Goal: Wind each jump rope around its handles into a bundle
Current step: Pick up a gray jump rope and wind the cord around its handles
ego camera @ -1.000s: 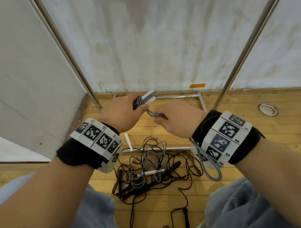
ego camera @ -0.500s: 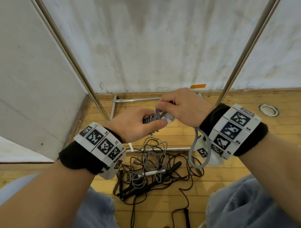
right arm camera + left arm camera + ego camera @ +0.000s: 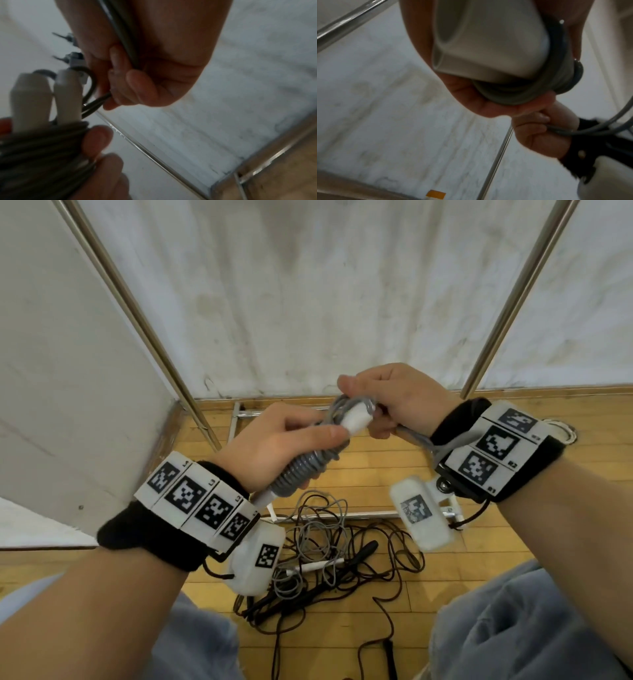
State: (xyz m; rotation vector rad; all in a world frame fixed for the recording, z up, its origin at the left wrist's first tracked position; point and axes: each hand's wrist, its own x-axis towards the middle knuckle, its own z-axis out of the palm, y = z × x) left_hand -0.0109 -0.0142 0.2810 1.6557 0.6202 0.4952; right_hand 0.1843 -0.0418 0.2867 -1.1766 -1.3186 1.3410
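Observation:
My left hand (image 3: 277,446) grips a pair of white handles (image 3: 356,417) with grey rope coiled tightly around them (image 3: 301,470). The same handles (image 3: 46,100) and coils (image 3: 39,148) show in the right wrist view, and the coils (image 3: 522,93) in the left wrist view. My right hand (image 3: 397,402) holds the loose end of the grey rope (image 3: 120,27) at the handles' far tip, fingers curled round it. A short loop of that rope (image 3: 431,443) runs under my right wrist.
On the wooden floor (image 3: 513,542) below my hands lies a tangle of other ropes: a grey one with white handles (image 3: 315,565) and black ones with black handles (image 3: 363,553). Metal frame poles (image 3: 147,323) slant before a white wall. My knees fill the lower corners.
Both hands rose toward the camera. My right hand swung the rope end over the handles' tip, adding a turn, and the hanging loop below my right wrist became shorter.

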